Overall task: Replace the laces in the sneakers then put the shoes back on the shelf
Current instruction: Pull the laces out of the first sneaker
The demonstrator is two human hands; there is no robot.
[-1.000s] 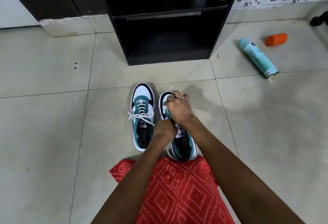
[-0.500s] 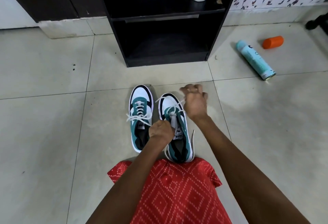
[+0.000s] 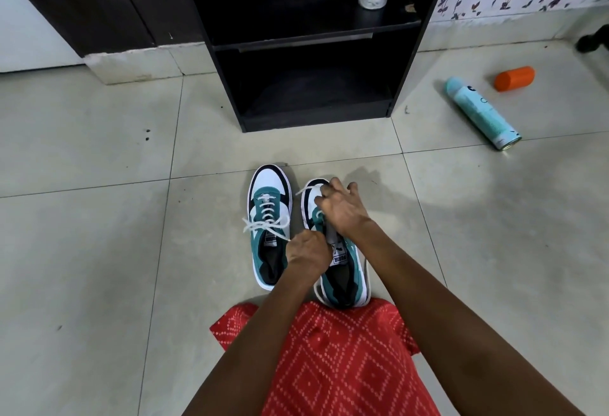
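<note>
Lacing the right sneaker [image 3: 342,279] on the floor [image 3: 99,251], near the shelf [image 3: 313,43].
Right hand [image 3: 342,211] is pinching the white lace [image 3: 304,190] at the toe end, probably feeding eyelets. Left hand [image 3: 308,251] is curling at the tongue, likely bracing the shoe; its grip is hidden. Left sneaker [image 3: 268,218] is sitting just beside, laced and tied.
</note>
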